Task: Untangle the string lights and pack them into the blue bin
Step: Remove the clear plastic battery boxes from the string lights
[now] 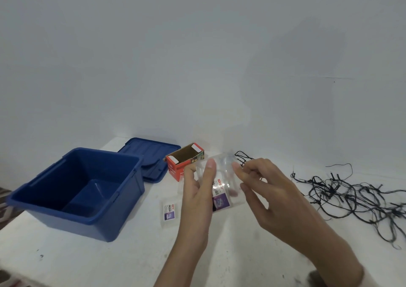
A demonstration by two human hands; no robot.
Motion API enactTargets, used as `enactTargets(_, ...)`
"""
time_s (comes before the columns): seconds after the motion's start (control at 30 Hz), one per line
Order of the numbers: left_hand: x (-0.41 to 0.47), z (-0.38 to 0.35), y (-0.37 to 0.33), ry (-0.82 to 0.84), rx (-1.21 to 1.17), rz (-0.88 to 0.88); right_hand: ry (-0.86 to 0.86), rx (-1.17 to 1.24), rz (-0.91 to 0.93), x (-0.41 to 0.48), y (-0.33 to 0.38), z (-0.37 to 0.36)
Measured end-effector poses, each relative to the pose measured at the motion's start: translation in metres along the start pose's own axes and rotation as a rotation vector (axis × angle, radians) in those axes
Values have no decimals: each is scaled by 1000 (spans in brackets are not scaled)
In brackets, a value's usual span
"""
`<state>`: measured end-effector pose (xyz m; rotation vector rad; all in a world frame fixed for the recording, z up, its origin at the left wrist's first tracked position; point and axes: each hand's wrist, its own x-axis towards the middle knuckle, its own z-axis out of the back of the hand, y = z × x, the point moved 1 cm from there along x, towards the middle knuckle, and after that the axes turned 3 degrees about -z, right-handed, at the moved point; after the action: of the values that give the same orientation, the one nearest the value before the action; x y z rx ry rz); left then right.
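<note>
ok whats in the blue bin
Nothing visible in the blue bin: only its bare floor and walls. The string lights lie outside it. Its near inner wall is hidden.

white table point(55, 264) (scuffed), pale blue wall point(153, 45)

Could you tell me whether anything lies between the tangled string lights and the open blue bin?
Yes: the left hand and right hand, holding a clear bag, are between the string lights and the blue bin, and a second bag lies on the table there. The bin's mouth is uncovered.
</note>
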<state>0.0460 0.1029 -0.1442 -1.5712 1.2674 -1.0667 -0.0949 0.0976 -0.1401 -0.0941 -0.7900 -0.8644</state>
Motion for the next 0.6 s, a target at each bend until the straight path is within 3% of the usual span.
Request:
enactTargets(0.4,4,4,4,2,25,-17,38,-67,101,3,-4,-3)
enactTargets(0.6,6,5,3,-1,-16,-4,51,125,43,2,1,-3)
